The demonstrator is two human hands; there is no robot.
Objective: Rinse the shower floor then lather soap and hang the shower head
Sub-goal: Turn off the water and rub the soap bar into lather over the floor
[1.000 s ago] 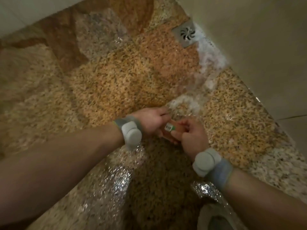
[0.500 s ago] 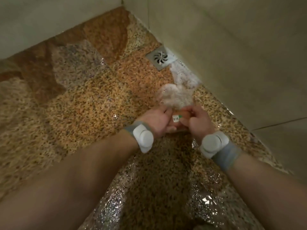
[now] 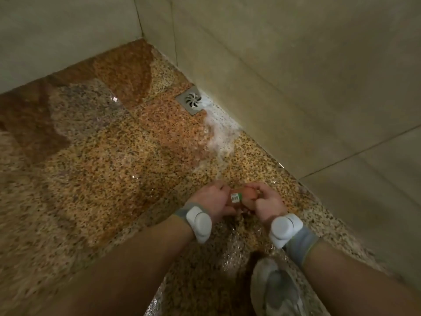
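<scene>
Both hands, left (image 3: 213,200) and right (image 3: 267,201), curl their fingers round an orange soap bar (image 3: 245,194) above the wet floor (image 3: 114,169)

left hand (image 3: 213,200) + right hand (image 3: 267,201) — both grip soap (image 3: 247,193) | wet floor (image 3: 102,167) — foam (image 3: 219,131) by drain (image 3: 192,102)

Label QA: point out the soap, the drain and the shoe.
soap (image 3: 247,194), head view, orange face right of its barcode sticker.
drain (image 3: 192,100), head view, middle of the swirl grate.
shoe (image 3: 275,290), head view, top of the toe.
</scene>
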